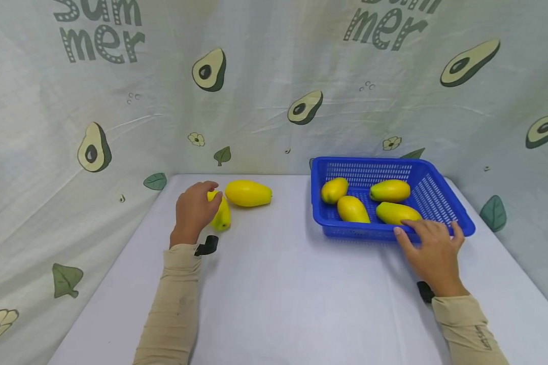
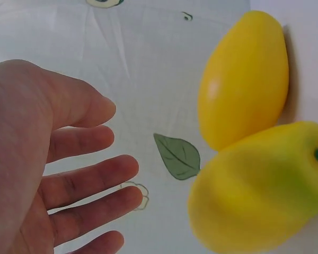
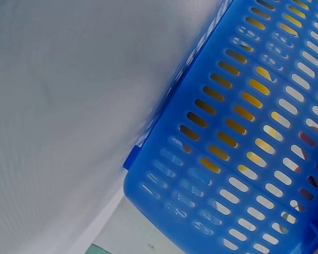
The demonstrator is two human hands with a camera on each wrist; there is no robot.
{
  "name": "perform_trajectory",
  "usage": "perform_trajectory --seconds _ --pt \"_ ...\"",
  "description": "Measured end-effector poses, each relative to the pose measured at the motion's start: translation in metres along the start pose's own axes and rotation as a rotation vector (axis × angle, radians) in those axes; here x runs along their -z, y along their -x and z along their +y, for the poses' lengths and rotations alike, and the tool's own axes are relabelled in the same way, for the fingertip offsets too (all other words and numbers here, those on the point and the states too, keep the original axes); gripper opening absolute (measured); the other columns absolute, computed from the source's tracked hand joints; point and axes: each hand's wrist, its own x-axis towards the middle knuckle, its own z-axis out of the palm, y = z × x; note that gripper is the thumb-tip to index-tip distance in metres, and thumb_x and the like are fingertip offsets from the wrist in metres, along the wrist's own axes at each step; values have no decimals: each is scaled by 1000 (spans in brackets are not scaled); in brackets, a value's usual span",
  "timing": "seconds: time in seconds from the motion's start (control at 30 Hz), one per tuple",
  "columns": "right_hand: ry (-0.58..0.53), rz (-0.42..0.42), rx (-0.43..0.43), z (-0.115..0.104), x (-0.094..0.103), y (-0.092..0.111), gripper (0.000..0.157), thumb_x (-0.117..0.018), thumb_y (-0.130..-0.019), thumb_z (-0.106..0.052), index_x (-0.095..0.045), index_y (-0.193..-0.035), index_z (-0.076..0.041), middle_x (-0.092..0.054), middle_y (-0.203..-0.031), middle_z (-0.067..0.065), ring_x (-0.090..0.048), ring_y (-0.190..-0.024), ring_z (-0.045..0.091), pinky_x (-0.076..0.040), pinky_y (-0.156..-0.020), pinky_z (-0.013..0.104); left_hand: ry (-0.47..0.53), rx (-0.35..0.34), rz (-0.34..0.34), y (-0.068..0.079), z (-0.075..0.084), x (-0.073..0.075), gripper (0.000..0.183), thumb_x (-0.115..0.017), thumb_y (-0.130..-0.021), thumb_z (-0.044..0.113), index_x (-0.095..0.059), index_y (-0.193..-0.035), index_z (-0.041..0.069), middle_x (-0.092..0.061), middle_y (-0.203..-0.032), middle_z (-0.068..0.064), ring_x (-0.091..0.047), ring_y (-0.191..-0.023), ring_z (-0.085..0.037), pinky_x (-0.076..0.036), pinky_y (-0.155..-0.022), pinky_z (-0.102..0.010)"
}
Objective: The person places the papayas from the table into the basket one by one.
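My left hand [image 1: 194,210] hovers with spread, slightly bent fingers beside a yellow papaya-like fruit [image 1: 222,215], partly covering it in the head view. The left wrist view shows a gap between this hand [image 2: 69,164] and the greenish-yellow fruit [image 2: 259,185]. A second yellow fruit [image 1: 248,193] lies just behind. To the right stands a blue plastic basket [image 1: 317,203] holding several similar fruits [image 1: 390,190]. My right hand [image 1: 434,251] grips its front rim near the right corner, fingers over the edge and thumb outside. The right wrist view mostly shows the basket's slotted wall [image 3: 201,153].
A white cloth covers the table [image 1: 297,289]. Behind and beside it hangs a pale curtain [image 1: 255,126] printed with avocados, leaves and lettering. The basket sits near the table's back right edge.
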Motion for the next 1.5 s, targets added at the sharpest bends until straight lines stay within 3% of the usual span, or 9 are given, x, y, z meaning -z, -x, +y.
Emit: perform_trajectory --seconds 0.5,0.8,0.93,1.5 --pt "20 -15 -11 -1 1 1 36 -68 -93 -32 -69 -113 -1 -66 -108 26 -50 -112 47 -4 -112 66 -45 84 96 4 -20 -1 44 -58 -97 39 -68 -123 6 -64 -123 -22 -58 -105 -42 -45 -86 -58" --pt "33 -28 -20 0 4 0 37 -67 -93 -32 -69 -114 -2 -66 -110 25 -49 -114 46 -3 -113 65 42 297 -100 4 -30 -6 72 -53 -96 55 -44 -147 5 -43 -143 -29 -44 -124 -47 -40 -97 -64" --pt "34 -26 -16 0 4 -1 37 -68 -93 -32 -69 -114 -2 -66 -109 25 -49 -113 46 -3 -113 65 100 359 -158 4 -34 -10 84 -52 -94 63 -35 -153 5 -37 -146 -30 -42 -126 -48 -40 -98 -66" --pt "36 -36 -12 -1 2 1 36 -68 -93 -32 -69 -114 -3 -66 -109 25 -50 -113 47 -4 -113 67 149 397 -267 7 -38 -18 96 -50 -91 69 -26 -156 3 -30 -149 -33 -43 -125 -50 -37 -102 -67"
